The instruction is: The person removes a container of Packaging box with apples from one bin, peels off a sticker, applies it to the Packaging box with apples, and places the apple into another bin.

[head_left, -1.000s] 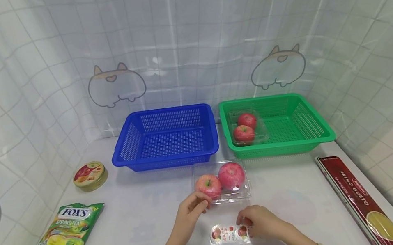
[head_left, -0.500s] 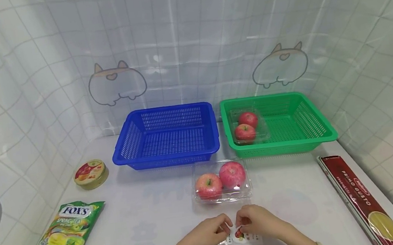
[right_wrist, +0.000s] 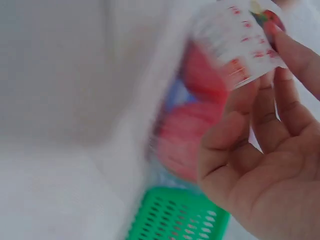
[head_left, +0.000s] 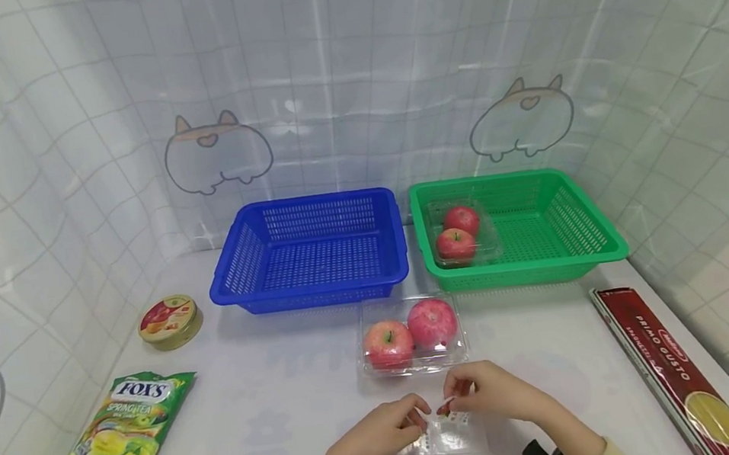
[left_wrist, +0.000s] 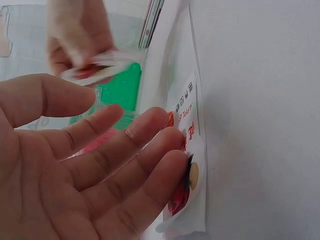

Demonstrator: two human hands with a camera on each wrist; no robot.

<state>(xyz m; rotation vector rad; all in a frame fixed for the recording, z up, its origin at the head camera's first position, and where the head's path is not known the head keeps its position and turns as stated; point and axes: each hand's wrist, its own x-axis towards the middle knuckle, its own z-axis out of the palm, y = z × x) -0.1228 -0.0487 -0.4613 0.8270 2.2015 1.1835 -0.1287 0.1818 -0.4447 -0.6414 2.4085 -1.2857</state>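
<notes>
1. Head view: The right hand point(head_left: 495, 393) pinches an apple-printed label point(head_left: 443, 407) above a backing sheet point(head_left: 453, 440) lying on the white table point(head_left: 290, 399). The left hand point(head_left: 385, 434) lies over the sheet's left part, apparently to steady it. A clear box point(head_left: 418, 368) with two apples point(head_left: 389, 345) sits just beyond the hands, probably for easy reach. A green basket point(head_left: 529, 267) bears a second boxed pair point(head_left: 457, 244); a blue basket point(head_left: 311, 294) stands to its left. Both forearms enter from the near edge and converge.

2. Left wrist view: The left hand grips nothing; its fingers are relaxed and slightly bent, thumb apart. The fingertips lie at the sheet's printed face; whether they press it cannot be confirmed.

3. Right wrist view: The label is held near its edge between thumb and fingers, presumably to spare its sticky side. The remaining fingers bend towards the palm. Blur obscures the boxed fruit behind.
</notes>
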